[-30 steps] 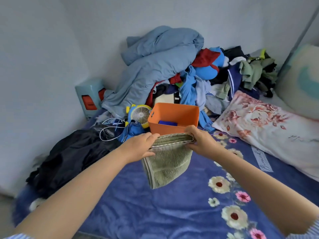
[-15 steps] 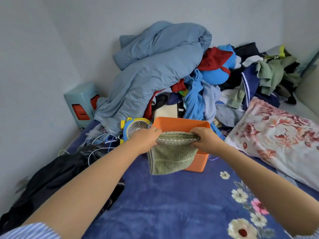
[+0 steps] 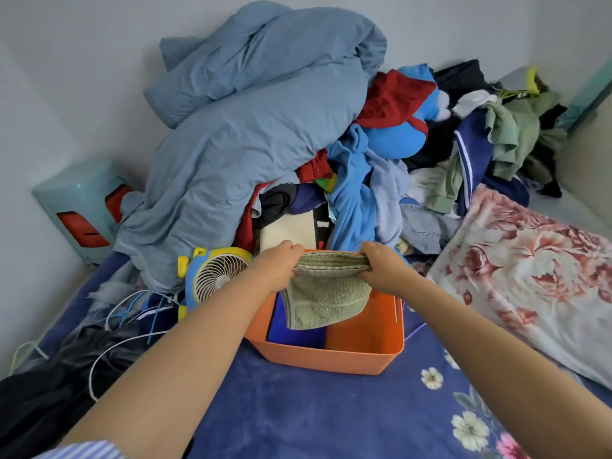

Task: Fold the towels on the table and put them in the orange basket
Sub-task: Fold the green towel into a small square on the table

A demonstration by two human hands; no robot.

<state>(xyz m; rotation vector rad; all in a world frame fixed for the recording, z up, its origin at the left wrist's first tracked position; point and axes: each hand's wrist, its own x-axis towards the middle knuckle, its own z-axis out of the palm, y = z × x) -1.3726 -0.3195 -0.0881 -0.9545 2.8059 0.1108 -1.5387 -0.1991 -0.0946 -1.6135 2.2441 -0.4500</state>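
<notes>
Towel: our folded green towel (image 3: pixel 326 293) now hangs over the open top of the orange basket (image 3: pixel 364 354), its lower half dipping inside; a second ago we held it in front of the basket, out over the blue bedspread (image 3: pixel 298 412)
Left hand: our left hand (image 3: pixel 276 270) pinches the left end of the towel's top fold, fingers curled over the edge
Right hand: our right hand (image 3: pixel 381 268) pinches the right end the same way, so the fold is stretched taut between the two
What changed: we have carried the towel forward and up over the near wall of the basket, and the grip on both ends looks the same as before
Inside the basket: a blue towel (image 3: pixel 296 334) already lies against the left side, and the orange floor shows bare to its right; the green towel hangs mostly over the blue one
Meaning for the task: we judge the folding of this towel finished and the placing half done, with only the lowering and letting go left
Next move: we would shift a little to the right and set it down beside the blue towel, keeping the fold flat so it does not fall open
Risk: letting go from this height could let the loose lower edge crumple
Around us: a small fan (image 3: pixel 217 276) sits just left of the basket, a pile of clothes (image 3: pixel 364 193) and a grey-blue quilt (image 3: pixel 248 137) rise behind it, and a flowered pillow (image 3: pixel 530 270) lies to the right
</notes>
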